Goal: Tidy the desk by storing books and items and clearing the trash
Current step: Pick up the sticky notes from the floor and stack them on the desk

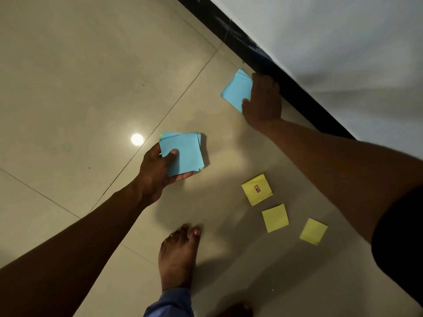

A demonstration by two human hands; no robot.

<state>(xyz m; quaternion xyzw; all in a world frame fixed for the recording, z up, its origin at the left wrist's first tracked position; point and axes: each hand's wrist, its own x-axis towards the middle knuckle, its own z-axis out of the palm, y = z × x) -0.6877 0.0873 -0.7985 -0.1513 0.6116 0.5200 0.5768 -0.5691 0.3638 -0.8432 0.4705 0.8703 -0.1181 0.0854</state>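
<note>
**Both hands on blue notes, yellow ones left on the tiles**

The left hand [160, 170] gripped a small stack of blue square notes [183, 154], the thumb pressed on top of the uppermost sheet and the fingers curled underneath. The stack was held just above the floor [68, 88], its sheets slightly fanned so that several edges showed at the top and right, with a thin sliver of green at the upper left corner.

The right hand [263, 99] reached farther out, toward the dark skirting [297, 92] at the foot of the pale wall [343, 42]. It was closed on a second bunch of blue notes [237, 90], thumb at the lower edge and fingers over the far side; the palm hid part of the paper. Whether that bunch was lifted or lay on the tile could not be told.

Nearer the person, three yellow notes lay flat on the floor, each apart from the others. The first yellow note [256, 189] carried a small red mark near its middle. The second yellow note [275, 218] lay just below it, and the third yellow note [313, 231] sat off to the right.

A bare foot [178, 257] stood on the tiles below the left hand, with a blue trouser cuff [170, 304] at the ankle. A round lamp reflection [137, 139] shone on the glossy floor left of the held stack.
</note>
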